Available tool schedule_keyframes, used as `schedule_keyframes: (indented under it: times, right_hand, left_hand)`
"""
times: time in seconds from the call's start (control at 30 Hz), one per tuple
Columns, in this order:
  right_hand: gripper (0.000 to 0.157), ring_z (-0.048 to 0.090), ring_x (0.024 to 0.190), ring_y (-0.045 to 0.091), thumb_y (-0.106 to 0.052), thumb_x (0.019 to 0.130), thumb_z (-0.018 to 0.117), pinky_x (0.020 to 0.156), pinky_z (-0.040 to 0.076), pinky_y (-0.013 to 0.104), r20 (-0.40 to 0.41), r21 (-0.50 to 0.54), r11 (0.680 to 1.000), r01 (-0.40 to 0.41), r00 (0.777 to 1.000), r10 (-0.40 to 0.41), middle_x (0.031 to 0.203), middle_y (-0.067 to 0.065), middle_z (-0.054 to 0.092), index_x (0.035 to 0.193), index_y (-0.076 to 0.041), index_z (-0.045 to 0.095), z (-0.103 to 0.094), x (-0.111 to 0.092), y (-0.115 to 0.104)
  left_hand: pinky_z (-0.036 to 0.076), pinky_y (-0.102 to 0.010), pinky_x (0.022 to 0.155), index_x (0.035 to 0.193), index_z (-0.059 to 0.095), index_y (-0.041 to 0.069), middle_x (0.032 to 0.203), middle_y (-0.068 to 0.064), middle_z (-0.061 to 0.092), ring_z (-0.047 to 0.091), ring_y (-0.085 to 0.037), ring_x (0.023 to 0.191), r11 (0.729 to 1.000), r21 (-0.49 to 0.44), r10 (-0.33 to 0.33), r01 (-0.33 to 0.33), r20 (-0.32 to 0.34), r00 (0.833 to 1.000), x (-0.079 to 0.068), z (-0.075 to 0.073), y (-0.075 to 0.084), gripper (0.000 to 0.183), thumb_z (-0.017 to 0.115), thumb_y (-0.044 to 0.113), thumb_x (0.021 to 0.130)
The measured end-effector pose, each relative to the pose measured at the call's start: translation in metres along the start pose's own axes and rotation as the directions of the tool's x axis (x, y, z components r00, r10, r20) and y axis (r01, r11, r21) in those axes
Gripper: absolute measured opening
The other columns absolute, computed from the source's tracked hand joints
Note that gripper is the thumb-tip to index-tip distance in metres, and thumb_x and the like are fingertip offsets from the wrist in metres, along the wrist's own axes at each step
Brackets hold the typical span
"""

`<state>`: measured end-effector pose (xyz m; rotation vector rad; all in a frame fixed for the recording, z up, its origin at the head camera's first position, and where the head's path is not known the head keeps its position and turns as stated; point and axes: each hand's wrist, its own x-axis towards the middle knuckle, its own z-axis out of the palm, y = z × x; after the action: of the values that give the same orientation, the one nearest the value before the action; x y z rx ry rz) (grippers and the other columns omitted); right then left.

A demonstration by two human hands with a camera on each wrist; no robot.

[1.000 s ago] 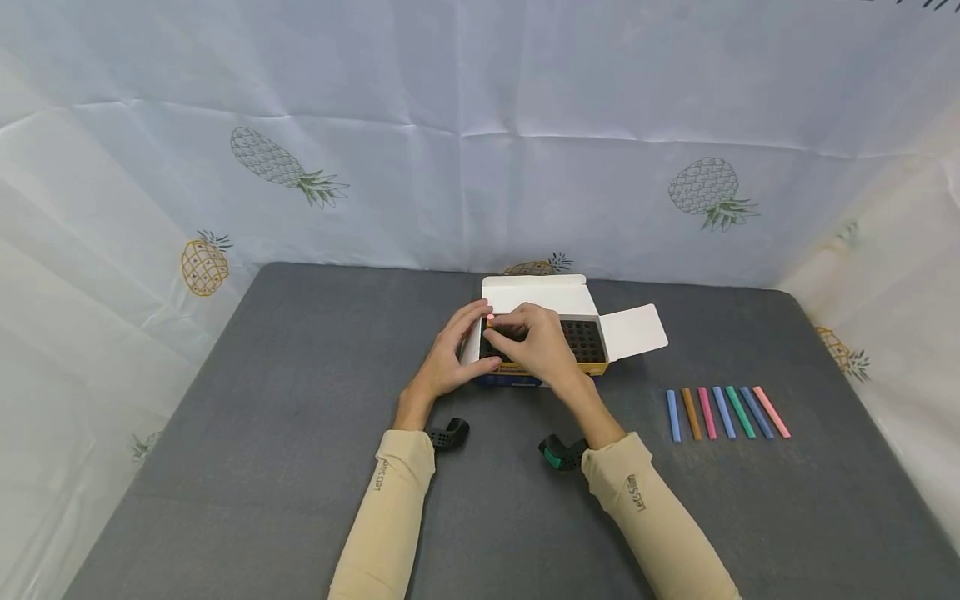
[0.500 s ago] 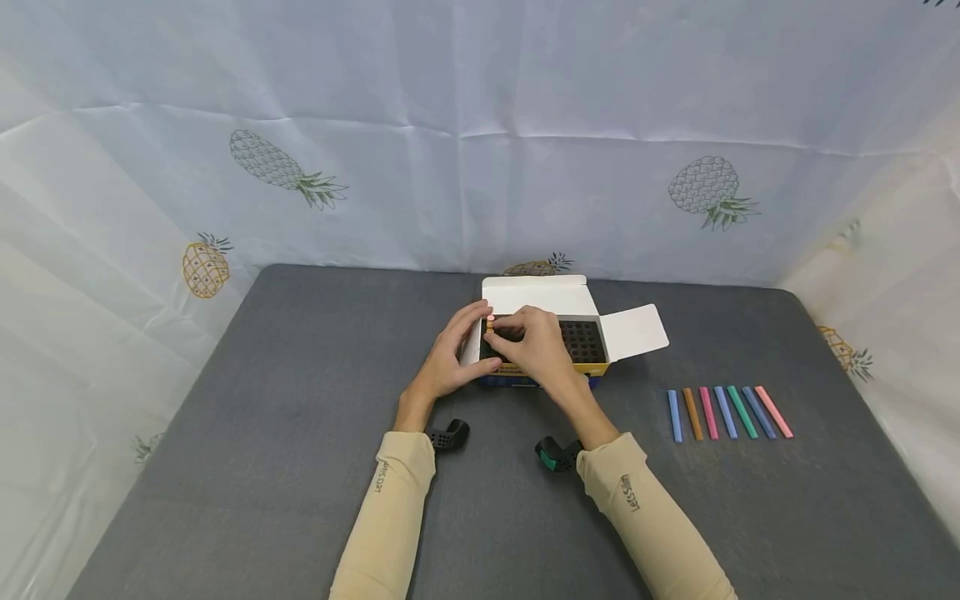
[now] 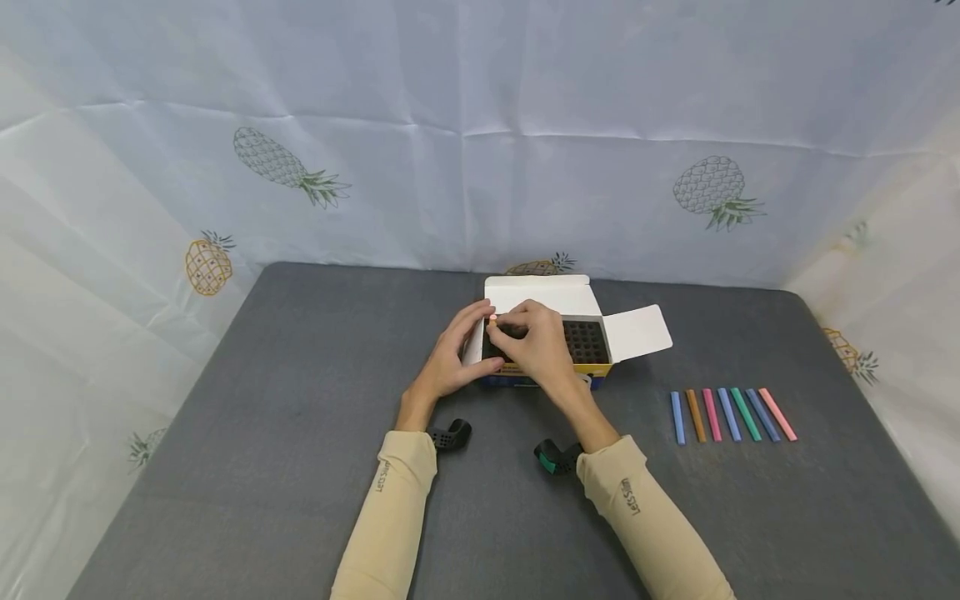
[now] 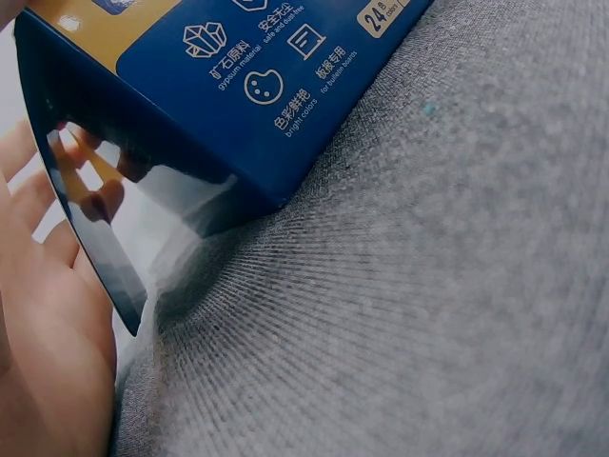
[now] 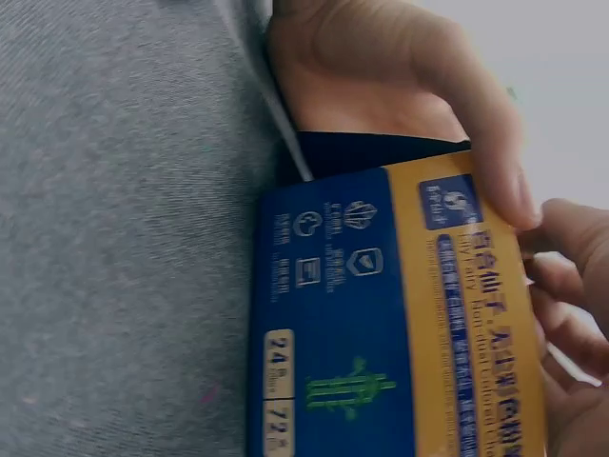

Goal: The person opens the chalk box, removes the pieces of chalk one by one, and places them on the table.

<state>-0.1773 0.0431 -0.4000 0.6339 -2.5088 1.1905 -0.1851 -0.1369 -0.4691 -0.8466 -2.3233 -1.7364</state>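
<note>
A blue and yellow chalk box (image 3: 595,369) stands with its white lid up at the back of the table, a black tray of holes (image 3: 588,342) inside. My left hand (image 3: 452,354) holds the box's left end, thumb over the front edge, fingers along the far left side. In the right wrist view, that thumb (image 5: 490,157) lies on the yellow band of the box. Over the tray's left part, my right hand (image 3: 542,346) pinches an orange chalk stick (image 3: 492,321) near the far left corner; most of the stick is hidden by the fingers.
Several coloured chalk sticks (image 3: 741,415) lie in a row on the grey table (image 3: 300,400), right of the box. The box's right flap (image 3: 637,332) sticks out sideways. A pineapple-print curtain (image 3: 480,192) hangs behind the table.
My right hand keeps nearly the same place over the tray's far left corner, with only slight finger movement at the chalk. The left hand stays on the box.
</note>
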Motion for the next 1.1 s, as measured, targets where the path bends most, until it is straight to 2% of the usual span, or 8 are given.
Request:
schedule_keyframes:
  times: [0.17, 0.3, 0.4, 0.57, 0.8, 1.0, 1.1]
  right_hand:
    - [0.017, 0.069, 0.079, 0.029, -0.013, 0.092, 0.077, 0.07, 0.059, 0.041, -0.048, 0.036, 0.999, 0.022, 0.999, -0.021, 0.092, 0.016, 0.072, 0.098, 0.001, 0.082, -0.001, 0.002, -0.002]
    - [0.02, 0.071, 0.081, 0.03, -0.013, 0.092, 0.077, 0.072, 0.061, 0.042, -0.033, 0.057, 0.998, 0.009, 0.999, -0.007, 0.093, 0.018, 0.072, 0.105, 0.003, 0.08, 0.0, 0.002, 0.001]
    - [0.022, 0.072, 0.082, 0.031, -0.012, 0.092, 0.077, 0.074, 0.062, 0.043, -0.026, 0.08, 0.997, 0.004, 1.0, -0.002, 0.094, 0.018, 0.072, 0.108, 0.003, 0.079, 0.0, 0.002, 0.003]
    - [0.019, 0.072, 0.084, 0.029, -0.014, 0.092, 0.078, 0.074, 0.061, 0.042, -0.02, 0.089, 0.996, 0.009, 1.0, -0.007, 0.096, 0.015, 0.071, 0.104, 0.0, 0.081, -0.003, 0.002, 0.004]
    - [0.013, 0.069, 0.084, 0.026, -0.016, 0.092, 0.078, 0.072, 0.057, 0.036, -0.048, 0.1, 0.994, 0.038, 0.998, -0.034, 0.094, 0.012, 0.07, 0.096, -0.005, 0.083, -0.013, 0.004, -0.004]
    - [0.013, 0.07, 0.085, 0.028, -0.013, 0.09, 0.08, 0.078, 0.061, 0.04, -0.094, 0.115, 0.991, 0.072, 0.994, -0.062, 0.093, 0.015, 0.068, 0.097, -0.002, 0.083, -0.029, 0.005, -0.011]
    - [0.011, 0.07, 0.086, 0.03, -0.009, 0.088, 0.08, 0.076, 0.06, 0.041, -0.113, 0.104, 0.99, 0.099, 0.99, -0.087, 0.093, 0.016, 0.068, 0.095, -0.001, 0.082, -0.041, 0.005, -0.013]
  left_hand:
    - [0.036, -0.059, 0.121, 0.154, 0.045, 0.008, 0.165, -0.015, 0.032, 0.037, -0.035, 0.151, 1.0, -0.012, -0.001, 0.001, 0.007, 1.0, -0.001, 0.0, -0.005, 0.079, 0.079, 0.039, 0.09]
    - [0.036, -0.058, 0.121, 0.155, 0.044, 0.012, 0.166, -0.012, 0.031, 0.036, -0.033, 0.152, 1.0, -0.004, -0.016, 0.016, 0.007, 1.0, -0.001, 0.0, -0.005, 0.091, 0.07, 0.066, 0.087]
    - [0.035, -0.057, 0.122, 0.156, 0.043, 0.012, 0.167, -0.011, 0.031, 0.035, -0.032, 0.153, 1.0, 0.006, -0.028, 0.028, 0.006, 1.0, -0.001, 0.001, -0.004, 0.098, 0.065, 0.075, 0.084]
    - [0.034, -0.055, 0.124, 0.154, 0.045, 0.013, 0.166, -0.008, 0.032, 0.033, -0.029, 0.154, 0.999, 0.004, -0.04, 0.04, 0.006, 0.999, 0.0, 0.001, -0.002, 0.095, 0.066, 0.074, 0.084]
    - [0.036, -0.06, 0.12, 0.154, 0.045, 0.014, 0.167, -0.01, 0.031, 0.036, -0.033, 0.152, 0.999, -0.003, -0.034, 0.034, 0.007, 0.999, 0.0, 0.001, -0.003, 0.092, 0.067, 0.071, 0.086]
    - [0.037, -0.06, 0.12, 0.155, 0.045, 0.013, 0.167, -0.01, 0.031, 0.036, -0.033, 0.152, 0.999, 0.01, -0.034, 0.034, 0.009, 0.999, 0.0, 0.0, -0.003, 0.094, 0.066, 0.072, 0.085]
    - [0.036, -0.061, 0.12, 0.154, 0.045, 0.011, 0.167, -0.011, 0.031, 0.036, -0.034, 0.152, 1.0, 0.006, -0.03, 0.03, 0.012, 0.999, 0.0, 0.0, -0.003, 0.09, 0.069, 0.066, 0.087]
